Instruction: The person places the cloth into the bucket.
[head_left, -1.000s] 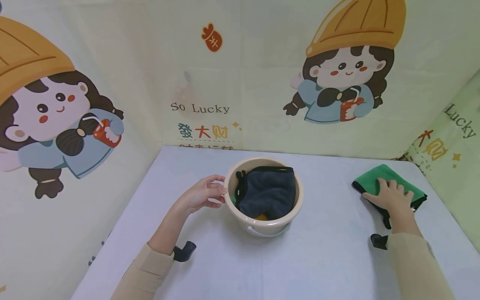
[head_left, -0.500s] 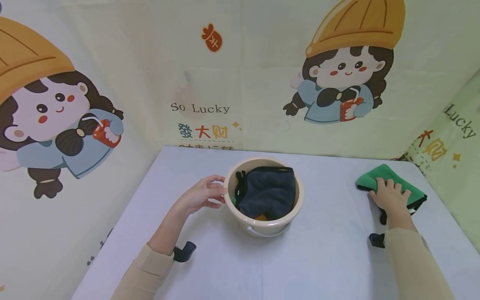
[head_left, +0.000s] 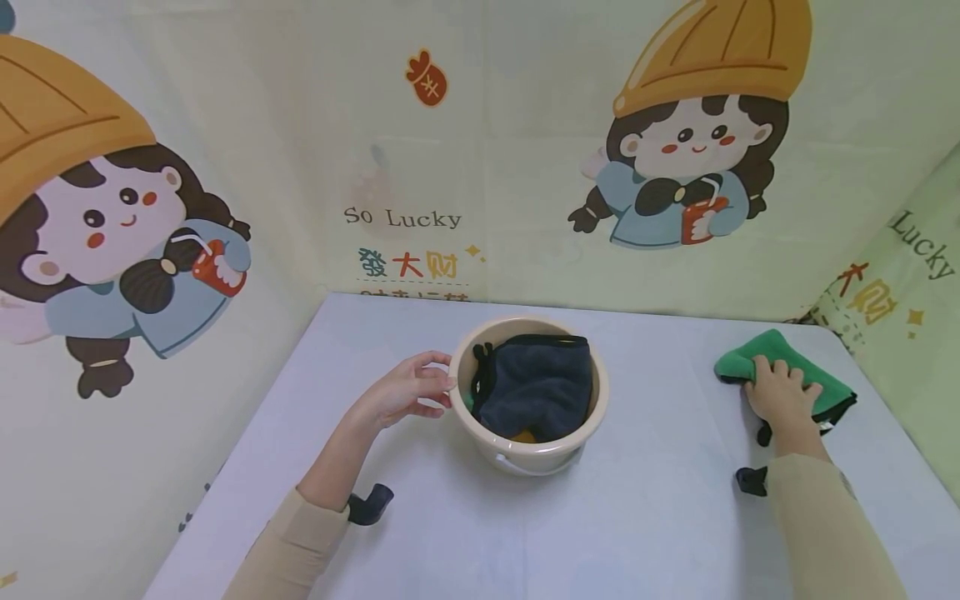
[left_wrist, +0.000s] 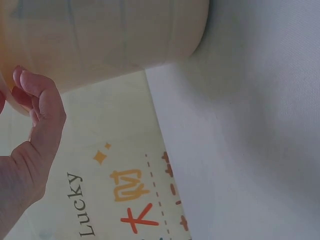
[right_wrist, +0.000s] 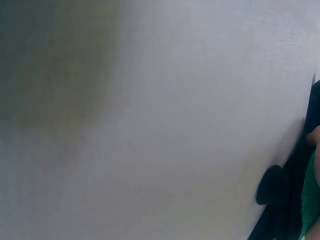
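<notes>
My left hand (head_left: pixel 408 387) grips the left rim of a cream bucket (head_left: pixel 528 448), its fingers curled at the rim in the left wrist view, where the bucket's side (left_wrist: pixel 115 40) shows. Inside the bucket lies a folded navy fleece cloth (head_left: pixel 536 387) with black trim and black cord loops. Bits of orange and green show beside it. Far right on the table, my right hand (head_left: pixel 782 396) pinches a folded green fleece cloth (head_left: pixel 795 358) with black edging. In the right wrist view only its dark edge (right_wrist: pixel 295 185) and a thumb tip show.
A white table (head_left: pixel 637 533) bears everything. Walls of printed fabric (head_left: pixel 525 183) stand behind it and at both sides. Black wrist-camera mounts (head_left: pixel 370 504) stick out near both sleeves. The bucket's pale handle (head_left: pixel 536 472) hangs down in front.
My right hand has drawn its thumb in and shifted slightly left on the green cloth. The cloth's left edge has bunched toward the right. My left hand and the bucket stay put.
</notes>
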